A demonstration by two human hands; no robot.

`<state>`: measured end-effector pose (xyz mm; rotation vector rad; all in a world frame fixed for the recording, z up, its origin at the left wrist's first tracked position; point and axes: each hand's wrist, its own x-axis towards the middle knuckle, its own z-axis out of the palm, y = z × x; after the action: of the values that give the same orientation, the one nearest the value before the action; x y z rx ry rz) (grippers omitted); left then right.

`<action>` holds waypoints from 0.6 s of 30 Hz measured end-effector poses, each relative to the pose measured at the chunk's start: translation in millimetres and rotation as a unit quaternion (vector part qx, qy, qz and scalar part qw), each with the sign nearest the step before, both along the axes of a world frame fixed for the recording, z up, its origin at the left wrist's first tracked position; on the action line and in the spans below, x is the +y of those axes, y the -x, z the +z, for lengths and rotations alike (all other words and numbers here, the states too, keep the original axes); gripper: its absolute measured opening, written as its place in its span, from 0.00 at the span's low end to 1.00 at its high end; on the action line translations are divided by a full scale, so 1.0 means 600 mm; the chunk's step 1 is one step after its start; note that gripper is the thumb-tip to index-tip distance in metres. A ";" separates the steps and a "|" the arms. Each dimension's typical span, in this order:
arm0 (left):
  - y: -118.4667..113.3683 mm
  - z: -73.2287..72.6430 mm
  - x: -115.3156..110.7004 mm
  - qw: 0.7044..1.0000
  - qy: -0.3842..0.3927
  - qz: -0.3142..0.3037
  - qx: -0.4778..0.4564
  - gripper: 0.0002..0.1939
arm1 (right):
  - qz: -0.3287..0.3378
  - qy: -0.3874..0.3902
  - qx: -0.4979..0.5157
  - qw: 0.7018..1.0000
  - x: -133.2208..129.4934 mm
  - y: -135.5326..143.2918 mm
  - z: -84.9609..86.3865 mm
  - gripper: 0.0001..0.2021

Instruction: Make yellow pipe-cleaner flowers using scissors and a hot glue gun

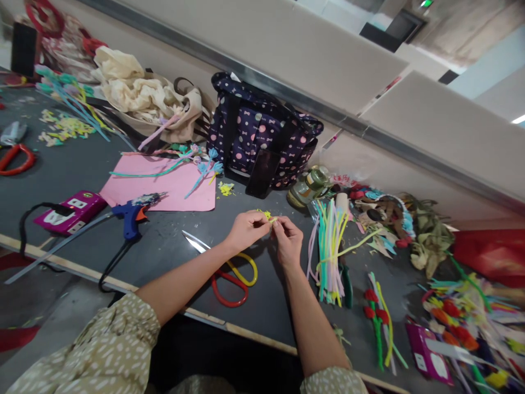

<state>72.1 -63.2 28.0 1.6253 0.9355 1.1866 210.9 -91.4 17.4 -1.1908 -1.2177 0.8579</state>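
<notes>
My left hand (246, 232) and my right hand (288, 241) meet fingertip to fingertip above the dark table. Both are closed in a pinch on a short yellow piece of pipe cleaner (273, 219), mostly covered by the fingers. Just behind them lie yellow fuzz scraps (264, 212). Under my left forearm rests a pair of scissors (241, 269), with one red and one yellow handle loop. Right of my right hand lies a bundle of pastel pipe cleaners (330, 251) in green, lilac and yellow.
A blue glue gun (132, 215) and a purple power strip (70, 212) lie left. Pipe-cleaner flowers (205, 168) rest on pink paper (164, 196). Behind stand a patterned bag (256, 128), a phone (263, 174) and a glass jar (307, 189). Red-budded stems (376, 320) lie right.
</notes>
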 end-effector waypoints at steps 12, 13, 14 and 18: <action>0.001 -0.005 -0.009 0.976 -0.168 0.036 0.131 0.16 | 0.028 0.062 0.124 0.990 0.006 0.006 -0.002 0.10; 0.000 -0.006 -0.009 0.980 -0.152 0.034 0.120 0.16 | 0.025 0.067 0.131 0.989 0.006 0.006 -0.001 0.09; -0.001 -0.006 -0.008 0.987 -0.124 0.031 0.099 0.16 | 0.023 0.073 0.139 0.987 0.007 0.006 0.000 0.10; -0.003 -0.002 -0.001 0.996 0.066 -0.016 -0.051 0.14 | 0.019 0.103 0.183 0.978 0.011 0.005 0.001 0.12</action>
<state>73.7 -63.8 26.9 1.4552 0.9002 1.1507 207.7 -85.0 18.3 -1.1136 -0.8695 1.1967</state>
